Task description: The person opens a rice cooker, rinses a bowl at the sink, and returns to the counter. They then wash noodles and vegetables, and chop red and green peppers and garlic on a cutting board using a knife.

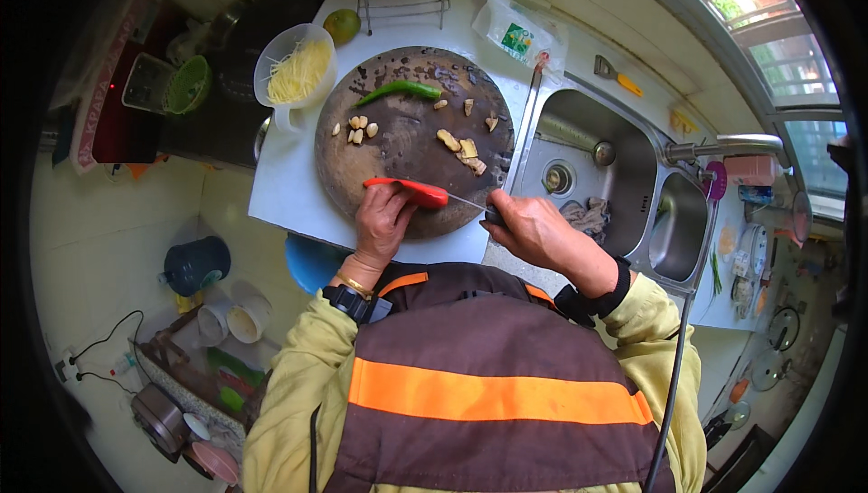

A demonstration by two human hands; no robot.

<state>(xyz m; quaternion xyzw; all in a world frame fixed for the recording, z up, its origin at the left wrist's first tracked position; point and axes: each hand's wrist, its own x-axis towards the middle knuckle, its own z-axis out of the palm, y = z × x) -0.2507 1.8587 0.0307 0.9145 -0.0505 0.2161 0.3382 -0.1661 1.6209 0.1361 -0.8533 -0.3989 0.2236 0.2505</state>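
My left hand (382,218) holds a long red chili pepper (428,196) at the near edge of a round wooden chopping board (400,157). My right hand (532,222) grips the dark handle of a knife (468,203). Its thin blade points left and meets the pepper's right end; whether the tip is inside or behind the pepper I cannot tell. Farther back on the board lies a green chili pepper (400,89). Several peeled garlic cloves (357,128) are at the left, and pieces of ginger (462,149) at the right.
A white handled strainer of pale shreds (298,73) and a green-yellow fruit (342,25) stand behind left. A plastic bag (519,35) and wire rack (403,8) are at the back. Right is a steel sink (627,174) with a rag (588,218); a peeler (618,76) lies beyond.
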